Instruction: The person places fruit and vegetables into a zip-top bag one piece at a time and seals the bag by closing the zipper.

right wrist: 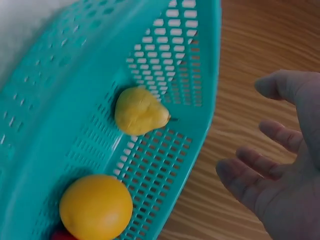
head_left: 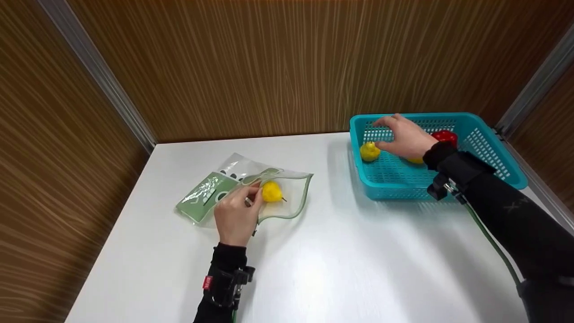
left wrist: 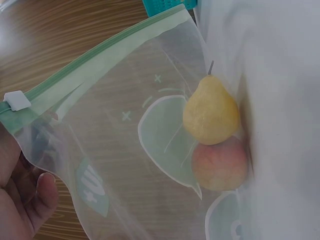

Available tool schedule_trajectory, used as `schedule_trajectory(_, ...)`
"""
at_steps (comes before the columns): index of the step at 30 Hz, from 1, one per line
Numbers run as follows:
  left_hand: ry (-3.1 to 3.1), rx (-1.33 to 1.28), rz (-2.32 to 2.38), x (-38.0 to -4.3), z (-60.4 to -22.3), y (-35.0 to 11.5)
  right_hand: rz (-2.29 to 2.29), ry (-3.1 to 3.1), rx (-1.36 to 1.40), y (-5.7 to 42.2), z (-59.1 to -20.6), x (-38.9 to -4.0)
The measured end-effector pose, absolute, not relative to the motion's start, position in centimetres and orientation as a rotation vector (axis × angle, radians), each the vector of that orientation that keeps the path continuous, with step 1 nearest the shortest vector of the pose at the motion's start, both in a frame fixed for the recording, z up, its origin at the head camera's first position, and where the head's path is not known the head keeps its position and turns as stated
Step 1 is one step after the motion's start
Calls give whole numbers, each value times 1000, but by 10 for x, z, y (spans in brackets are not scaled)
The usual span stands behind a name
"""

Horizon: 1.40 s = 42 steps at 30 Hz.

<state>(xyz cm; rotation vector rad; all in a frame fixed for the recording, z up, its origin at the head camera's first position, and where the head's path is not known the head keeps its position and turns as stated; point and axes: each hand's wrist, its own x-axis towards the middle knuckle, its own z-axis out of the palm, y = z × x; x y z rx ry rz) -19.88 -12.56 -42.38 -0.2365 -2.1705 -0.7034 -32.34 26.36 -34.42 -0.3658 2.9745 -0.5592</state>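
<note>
Black sleeve [head_left: 506, 215] reaches over a blue-green basket [head_left: 394, 192] near a see-through bag [head_left: 213, 193], with right grip [head_left: 406, 137] spread, left grip [head_left: 237, 214] pinching the bag, one yellow pear [head_left: 370, 152] in the basket and another pear [head_left: 271, 192] in the bag.

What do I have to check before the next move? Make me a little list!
1. Bag held: ok, the left hand pinches its edge.
2. Right hand free: ok, it holds nothing, fingers spread, over the basket in the head view.
3. Basket pear easy to get at: ok, nothing lies on top of it.
4. Basket pear gripped: not ok, the right hand isn't holding it.
5. Bagged pear and round reddish fruit safely in: ok, both look inside.
6. Bag open wide enough for more: cannot tell.
</note>
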Motion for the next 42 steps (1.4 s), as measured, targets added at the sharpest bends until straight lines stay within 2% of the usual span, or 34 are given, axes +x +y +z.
schedule_trajectory(8, -2173, -219, -701, -194, -421, -131, -279, 2917, -430, 261, -348, -361)
schedule_trajectory(16, -2182, -218, -674, -192, -420, -130, -156, 2844, -454, 249, -373, -387)
schedule_trajectory(42, -2195, -212, -680, -186, -420, -125, -46, 2710, -374, 240, -415, -402)
